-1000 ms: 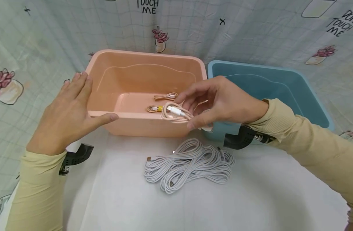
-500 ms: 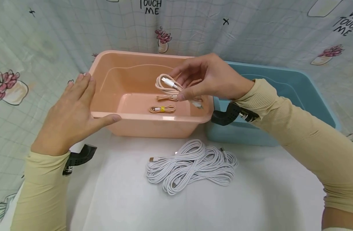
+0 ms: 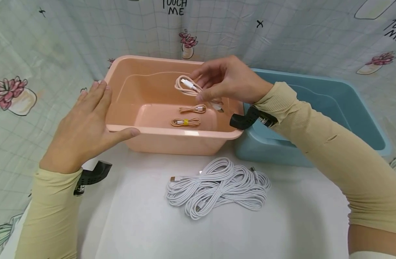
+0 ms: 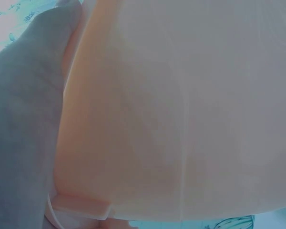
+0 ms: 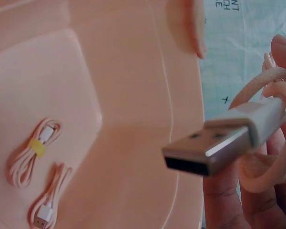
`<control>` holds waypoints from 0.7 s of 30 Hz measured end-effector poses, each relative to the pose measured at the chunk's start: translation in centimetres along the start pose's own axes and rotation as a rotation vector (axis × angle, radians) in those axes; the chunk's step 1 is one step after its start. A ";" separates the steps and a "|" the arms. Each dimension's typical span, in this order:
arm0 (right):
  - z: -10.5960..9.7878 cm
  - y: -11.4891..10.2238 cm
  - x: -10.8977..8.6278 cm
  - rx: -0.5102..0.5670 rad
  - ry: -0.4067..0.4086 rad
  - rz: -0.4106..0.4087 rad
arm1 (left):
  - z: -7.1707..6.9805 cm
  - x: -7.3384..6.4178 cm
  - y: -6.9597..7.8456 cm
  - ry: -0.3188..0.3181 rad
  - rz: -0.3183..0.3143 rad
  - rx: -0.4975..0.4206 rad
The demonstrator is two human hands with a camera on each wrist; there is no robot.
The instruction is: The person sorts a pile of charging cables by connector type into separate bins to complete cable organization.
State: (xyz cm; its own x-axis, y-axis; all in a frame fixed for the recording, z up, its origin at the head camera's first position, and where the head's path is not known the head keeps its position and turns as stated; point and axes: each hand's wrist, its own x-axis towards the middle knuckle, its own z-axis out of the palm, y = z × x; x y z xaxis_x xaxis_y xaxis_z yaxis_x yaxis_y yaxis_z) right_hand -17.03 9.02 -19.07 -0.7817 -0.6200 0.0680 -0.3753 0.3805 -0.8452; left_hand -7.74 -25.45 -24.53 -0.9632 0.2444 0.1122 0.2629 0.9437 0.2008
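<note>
Over the peach bin, my right hand pinches a coiled pink USB cable between thumb and fingers. Its metal USB plug looms close in the right wrist view. Below it, on the bin floor, lie a pink cable with a yellow tie and another bundled pink cable. My left hand rests on the bin's left rim, fingers straight and thumb along the front edge. The left wrist view shows mostly the bin's wall.
A blue bin stands right of the peach one, under my right forearm. Several white cable bundles lie heaped on the white table in front. A patterned sheet hangs behind.
My right hand has carried the coiled pink cable from the bin's front edge back and up over its interior. The left hand keeps its place on the rim. The view has shifted slightly.
</note>
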 end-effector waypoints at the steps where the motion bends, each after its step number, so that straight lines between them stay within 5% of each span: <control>1: 0.0 0.2 0.2 -0.011 0.004 0.003 | 0.0 0.0 0.0 0.000 0.000 -0.001; 21: 0.8 1.9 3.1 0.022 -0.039 0.088 | -0.1 0.0 0.0 0.010 0.015 -0.014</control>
State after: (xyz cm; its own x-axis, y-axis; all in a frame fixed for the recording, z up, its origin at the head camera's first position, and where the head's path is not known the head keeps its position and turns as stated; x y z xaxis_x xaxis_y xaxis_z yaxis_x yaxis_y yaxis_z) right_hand -19.72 7.27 -20.93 -0.7908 -0.6115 -0.0273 -0.2950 0.4198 -0.8583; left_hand -7.69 -25.45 -24.45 -0.9585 0.2563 0.1249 0.2781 0.9367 0.2126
